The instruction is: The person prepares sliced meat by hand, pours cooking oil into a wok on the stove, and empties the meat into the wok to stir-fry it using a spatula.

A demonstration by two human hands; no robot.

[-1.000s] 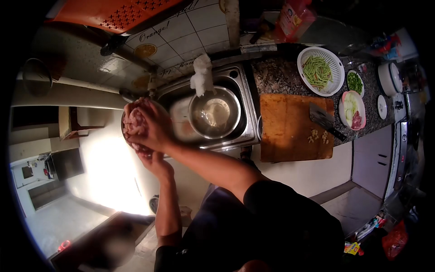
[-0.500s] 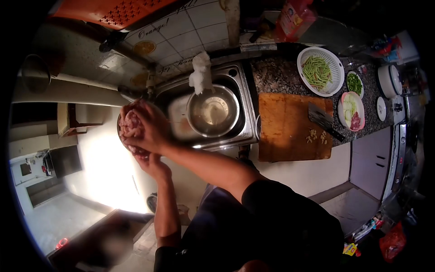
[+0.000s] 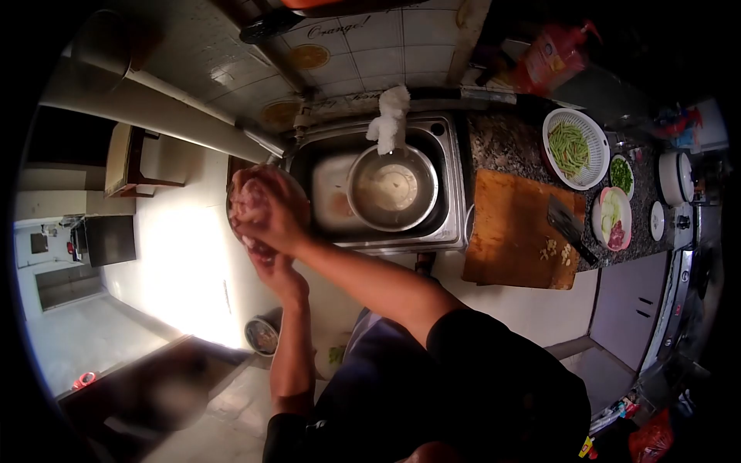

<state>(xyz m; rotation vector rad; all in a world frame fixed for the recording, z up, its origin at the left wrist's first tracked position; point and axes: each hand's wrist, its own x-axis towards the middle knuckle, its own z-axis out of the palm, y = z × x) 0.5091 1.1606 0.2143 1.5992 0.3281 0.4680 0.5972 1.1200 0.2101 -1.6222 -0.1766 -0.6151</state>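
Note:
At the left end of the sink, my right hand (image 3: 284, 224) is wrapped over a lump of raw pinkish meat (image 3: 250, 199). My left hand (image 3: 284, 278) is below it, closed against the meat's lower side, with its fingers mostly hidden. Both hands are slightly blurred. Behind the meat and right hand shows part of a round, dark-rimmed vessel (image 3: 299, 196), mostly covered. Right of the hands, a steel bowl (image 3: 356, 202) with cloudy liquid sits in the sink (image 3: 320, 166), under a tap wrapped in white cloth (image 3: 392, 112).
On the counter lies a wooden chopping board (image 3: 502, 231) with a cleaver (image 3: 567, 224) and garlic pieces (image 3: 549, 248). Beyond are a white basket (image 3: 598, 150) of green beans, a bowl of chopped greens (image 3: 620, 176), and a bowl of sliced vegetable and meat (image 3: 612, 220). A bin (image 3: 262, 336) stands below.
The view has shifted, so the sink and counter appear farther right. My hands remain together on the meat, now closer to the sink's left edge in view, with the right fingers slightly repositioned.

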